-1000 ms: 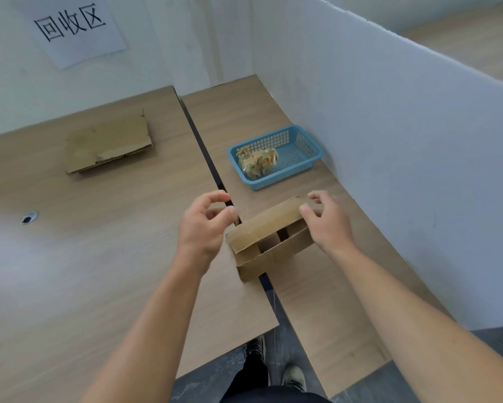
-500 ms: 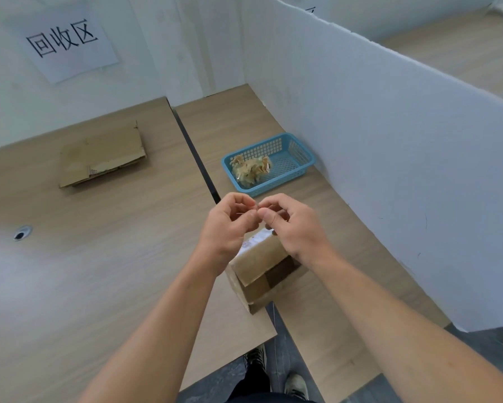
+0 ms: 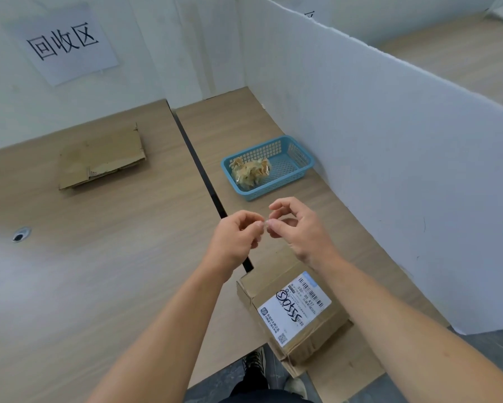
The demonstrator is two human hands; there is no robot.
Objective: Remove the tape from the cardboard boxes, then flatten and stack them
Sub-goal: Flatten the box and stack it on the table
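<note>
Item 1, your left hand (image 3: 238, 238): raised above the table seam, thumb and fingers pinched narrow, tips meeting those of the other hand. A small pale, clear scrap shows at the pinch; it looks like a bit of tape, too small to be sure.

Item 2, your right hand (image 3: 298, 228): same height, thumb and forefinger pinched on the same scrap, remaining fingers curled loosely open. Which hand truly carries the scrap cannot be told.

Item 3, cardboard box (image 3: 295, 311): unflattened, lying on the table below and nearer your body than both hands, under your right forearm. White shipping label (image 3: 295, 308) faces up. Long axis runs diagonally, from near-right toward the far-left. Neither hand touches it.

Item 4, blue basket (image 3: 302, 167): beyond the hands, slightly right, against the white partition (image 3: 389, 170). Holds a wad of crumpled tape (image 3: 251, 171).

Item 5, flattened cardboard (image 3: 102, 159): far left, below the paper sign (image 3: 62, 42), well apart from everything else.

Governing relation: the basket lies straight ahead of the pinch and your right hand is the nearer one, so the scrap probably goes forward by that hand; the box waits behind, toward you, for flattening afterward.
</note>
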